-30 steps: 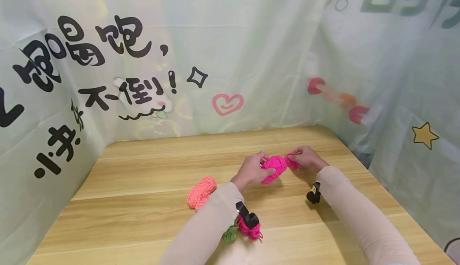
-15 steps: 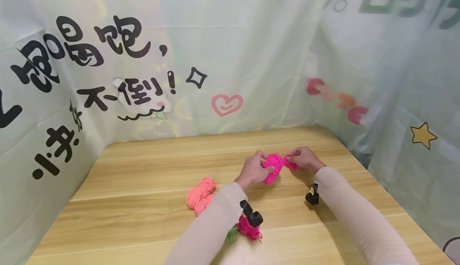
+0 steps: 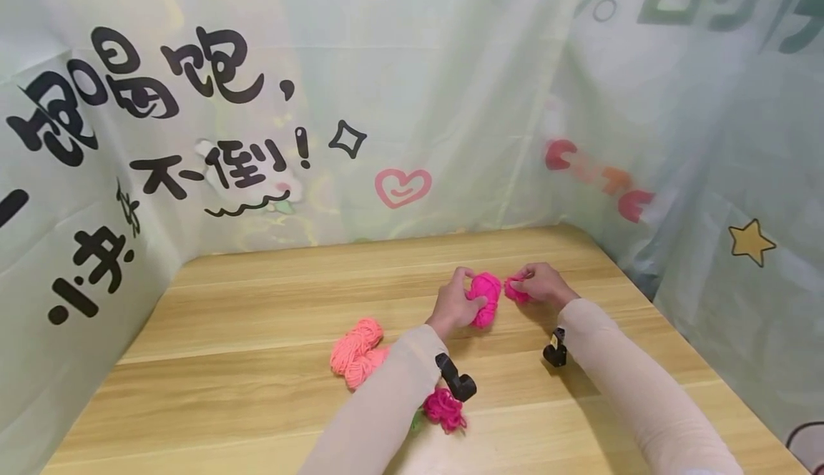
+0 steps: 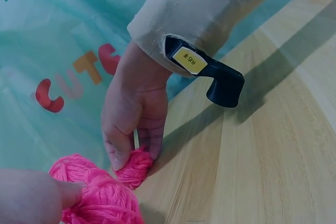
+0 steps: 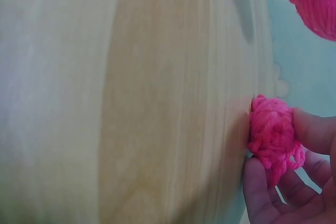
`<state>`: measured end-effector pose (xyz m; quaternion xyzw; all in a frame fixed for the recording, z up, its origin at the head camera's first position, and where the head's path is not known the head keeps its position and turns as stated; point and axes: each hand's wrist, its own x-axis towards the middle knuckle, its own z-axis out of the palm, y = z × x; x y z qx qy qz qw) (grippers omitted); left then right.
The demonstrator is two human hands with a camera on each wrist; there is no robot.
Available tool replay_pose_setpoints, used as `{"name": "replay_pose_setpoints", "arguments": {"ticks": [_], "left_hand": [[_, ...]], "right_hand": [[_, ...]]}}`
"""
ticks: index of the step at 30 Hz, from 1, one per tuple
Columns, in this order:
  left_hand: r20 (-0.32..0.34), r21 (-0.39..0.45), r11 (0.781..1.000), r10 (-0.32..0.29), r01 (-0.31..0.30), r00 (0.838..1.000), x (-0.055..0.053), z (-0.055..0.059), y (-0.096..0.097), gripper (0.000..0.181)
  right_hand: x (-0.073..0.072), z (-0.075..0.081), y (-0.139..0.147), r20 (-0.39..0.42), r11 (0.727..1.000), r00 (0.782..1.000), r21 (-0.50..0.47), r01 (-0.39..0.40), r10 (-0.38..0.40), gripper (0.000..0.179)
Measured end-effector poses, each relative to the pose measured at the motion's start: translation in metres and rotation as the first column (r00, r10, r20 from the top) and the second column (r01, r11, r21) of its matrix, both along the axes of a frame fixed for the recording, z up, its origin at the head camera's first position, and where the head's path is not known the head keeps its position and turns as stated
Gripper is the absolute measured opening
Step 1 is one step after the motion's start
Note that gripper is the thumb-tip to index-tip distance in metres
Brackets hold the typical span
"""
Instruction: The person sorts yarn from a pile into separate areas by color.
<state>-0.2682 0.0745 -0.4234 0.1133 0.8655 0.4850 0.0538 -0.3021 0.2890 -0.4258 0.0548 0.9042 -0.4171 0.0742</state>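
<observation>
My left hand (image 3: 453, 308) grips a bright pink ball of yarn (image 3: 487, 293), with the thumb on its near side. In the left wrist view that ball (image 4: 102, 198) fills the lower left corner. Just right of it, my right hand (image 3: 543, 286) pinches a smaller pink bundle of yarn (image 3: 516, 290) between thumb and fingers. The right wrist view shows this bundle (image 5: 273, 135) as tangled loops, low over the table. A narrow gap shows between the two pink pieces in the head view.
Coral-orange yarn (image 3: 357, 353) lies on the wooden table (image 3: 257, 317), partly behind the left sleeve. Darker pink yarn (image 3: 444, 409) and a bit of green yarn (image 3: 416, 419) lie nearer, also partly covered. A printed curtain (image 3: 489, 103) stands behind the table and along its sides.
The pink ball has turned more upright in the left hand, and a gap has opened between it and the small bundle. The left forearm has shifted, uncovering more orange yarn.
</observation>
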Motion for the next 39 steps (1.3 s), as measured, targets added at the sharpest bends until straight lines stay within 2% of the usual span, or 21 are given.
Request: {"name": "replay_pose_setpoints", "arguments": {"ticks": [7,16,18,23,25,33,39], "left_hand": [[-0.016,0.013,0.999,0.033,-0.033,0.999,-0.003,-0.004,0.004,0.040],[0.000,0.041,0.997,0.065,-0.065,0.998,-0.003,-0.006,0.009,0.031],[-0.015,0.041,0.997,0.069,-0.069,0.997,-0.003,-0.007,0.010,0.030],[-0.091,0.007,0.997,0.073,-0.073,0.993,-0.004,-0.010,0.013,0.014],[-0.102,-0.003,0.997,0.072,-0.072,0.992,-0.004,-0.011,0.015,0.014],[-0.078,-0.003,0.998,0.066,-0.067,0.995,-0.002,-0.012,0.018,0.012],[-0.039,-0.017,0.998,0.053,-0.054,0.998,-0.003,-0.012,0.020,0.019]], "right_hand": [[0.001,0.001,0.001,-0.001,1.000,1.000,0.003,-0.001,0.001,0.020],[0.001,0.001,0.002,-0.006,1.000,1.000,0.014,-0.013,0.013,0.021],[0.000,0.000,0.002,-0.007,1.000,1.000,0.010,-0.011,0.011,0.022],[-0.001,-0.001,0.003,-0.005,1.000,1.000,0.005,-0.014,0.014,0.022],[0.000,0.000,0.003,-0.007,1.000,1.000,-0.001,-0.018,0.018,0.022],[0.000,0.001,0.002,-0.013,1.000,1.000,-0.029,-0.003,0.002,0.023],[-0.001,-0.001,0.003,-0.019,0.999,1.000,-0.049,-0.010,0.009,0.023]]}}
